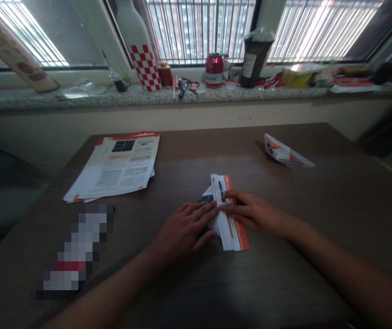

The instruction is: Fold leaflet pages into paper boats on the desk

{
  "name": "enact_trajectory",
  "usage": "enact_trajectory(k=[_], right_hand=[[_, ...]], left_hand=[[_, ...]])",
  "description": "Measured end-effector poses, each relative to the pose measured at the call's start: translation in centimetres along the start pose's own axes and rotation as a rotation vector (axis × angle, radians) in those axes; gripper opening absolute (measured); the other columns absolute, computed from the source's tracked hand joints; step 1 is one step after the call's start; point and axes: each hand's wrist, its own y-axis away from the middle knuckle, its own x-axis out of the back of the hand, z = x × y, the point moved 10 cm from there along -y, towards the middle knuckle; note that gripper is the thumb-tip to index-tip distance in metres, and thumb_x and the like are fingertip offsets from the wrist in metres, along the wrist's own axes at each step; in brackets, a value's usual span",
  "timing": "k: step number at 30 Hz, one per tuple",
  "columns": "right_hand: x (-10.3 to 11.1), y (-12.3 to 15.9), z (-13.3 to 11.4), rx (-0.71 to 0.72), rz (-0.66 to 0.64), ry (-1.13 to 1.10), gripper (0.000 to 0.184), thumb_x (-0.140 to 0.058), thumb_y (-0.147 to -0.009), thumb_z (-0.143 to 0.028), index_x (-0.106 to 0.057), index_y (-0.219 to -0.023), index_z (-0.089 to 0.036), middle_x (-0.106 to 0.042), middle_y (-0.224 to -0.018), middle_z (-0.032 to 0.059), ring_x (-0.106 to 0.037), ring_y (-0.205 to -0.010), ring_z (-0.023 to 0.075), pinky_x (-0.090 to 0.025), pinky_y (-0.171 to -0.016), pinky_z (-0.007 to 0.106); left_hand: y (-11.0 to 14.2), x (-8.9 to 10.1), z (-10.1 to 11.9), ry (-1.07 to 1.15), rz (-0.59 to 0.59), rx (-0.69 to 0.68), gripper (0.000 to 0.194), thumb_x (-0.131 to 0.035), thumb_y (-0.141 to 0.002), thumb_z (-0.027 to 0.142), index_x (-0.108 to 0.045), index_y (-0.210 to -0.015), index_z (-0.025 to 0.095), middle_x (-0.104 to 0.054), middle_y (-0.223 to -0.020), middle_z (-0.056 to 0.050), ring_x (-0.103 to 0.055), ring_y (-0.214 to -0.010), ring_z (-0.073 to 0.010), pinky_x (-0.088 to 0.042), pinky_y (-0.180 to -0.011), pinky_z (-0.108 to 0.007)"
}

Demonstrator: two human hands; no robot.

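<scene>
A folded sheet of paper [228,235], white with orange stripes and print, lies on the table in front of me. A long flap runs along its right side, and a pointed, dark-printed part shows to the left. My left hand [185,228] rests flat on the paper's left part, fingers stretched and fingertips at the flap's edge. From the right, my right hand [255,210] lays its spread, slightly bent fingers on the flap. The fingertips of both hands nearly meet at the middle of the paper. My right thumb is hard to make out.
A stack of printed sheets [123,167] lies at the table's back left, with a blurred-out phone-shaped object [79,251] nearer me. A folded paper piece [287,153] stands at the back right. The windowsill [106,99] bears a checkered bottle [144,64], a red can [214,71] and a dark cup [254,61].
</scene>
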Motion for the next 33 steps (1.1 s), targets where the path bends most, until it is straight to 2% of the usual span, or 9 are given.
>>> enact_trajectory(k=[3,6,10,13,22,28,33], right_hand=[[0.1,-0.1,0.5,-0.028,0.032,-0.057,0.036,-0.056,-0.105,-0.025,-0.065,-0.140,-0.029,-0.057,-0.146,0.0122,-0.057,-0.134,0.0270,-0.052,-0.109,0.047],[0.8,-0.3,1.4,-0.088,0.144,-0.131,0.023,-0.059,-0.104,-0.022,-0.069,-0.125,-0.026,-0.061,-0.134,0.0116,-0.061,-0.128,0.0251,-0.054,-0.106,0.045],[1.0,-0.9,2.2,-0.159,0.245,-0.137,0.007,-0.065,-0.099,-0.018,-0.068,-0.104,-0.023,-0.062,-0.126,0.0105,-0.063,-0.121,0.0252,-0.054,-0.104,0.047],[0.9,-1.3,2.2,-0.185,0.264,-0.123,0.005,-0.068,-0.097,-0.018,-0.067,-0.096,-0.023,-0.062,-0.122,0.0100,-0.063,-0.119,0.0259,-0.054,-0.103,0.047],[1.1,-1.4,2.3,-0.233,0.321,-0.106,0.008,-0.071,-0.092,-0.016,-0.068,-0.088,-0.022,-0.063,-0.117,0.0090,-0.065,-0.115,0.0251,-0.054,-0.098,0.044],[1.3,-2.0,2.6,-0.260,0.299,-0.057,0.010,-0.072,-0.090,-0.012,-0.068,-0.086,-0.020,-0.063,-0.117,0.0103,-0.065,-0.112,0.0253,-0.054,-0.096,0.042],[1.6,-3.4,4.1,-0.275,0.278,-0.003,0.006,-0.072,-0.091,-0.014,-0.069,-0.088,-0.019,-0.065,-0.116,0.0111,-0.066,-0.098,0.0226,-0.055,-0.087,0.039]], left_hand=[[0.0,0.1,0.0,0.015,0.012,0.008,0.060,-0.041,-0.110,0.055,-0.032,-0.164,0.031,-0.042,-0.166,-0.001,-0.051,-0.140,-0.0294,-0.041,-0.114,-0.047],[0.0,0.3,0.0,0.025,0.031,0.015,0.056,-0.041,-0.110,0.055,-0.040,-0.160,0.030,-0.044,-0.165,-0.001,-0.052,-0.138,-0.0289,-0.042,-0.113,-0.047],[-0.2,0.4,0.2,0.014,0.032,0.021,0.054,-0.044,-0.109,0.053,-0.045,-0.157,0.026,-0.044,-0.165,-0.002,-0.053,-0.136,-0.0287,-0.042,-0.113,-0.047],[-0.3,0.4,0.3,0.006,0.030,0.026,0.054,-0.045,-0.109,0.052,-0.046,-0.156,0.026,-0.042,-0.167,-0.002,-0.053,-0.137,-0.0290,-0.043,-0.113,-0.048],[-0.3,0.4,0.4,0.023,0.043,0.037,0.058,-0.047,-0.108,0.053,-0.041,-0.160,0.026,-0.045,-0.165,-0.003,-0.054,-0.136,-0.0297,-0.043,-0.114,-0.049],[-0.2,0.3,0.3,0.053,0.043,0.048,0.056,-0.046,-0.109,0.050,-0.041,-0.160,0.026,-0.043,-0.166,-0.002,-0.052,-0.139,-0.0294,-0.043,-0.116,-0.050],[-0.1,-0.1,0.1,0.099,0.038,0.045,0.057,-0.044,-0.109,0.050,-0.041,-0.160,0.025,-0.041,-0.167,-0.004,-0.040,-0.151,-0.0284,-0.039,-0.121,-0.048]])
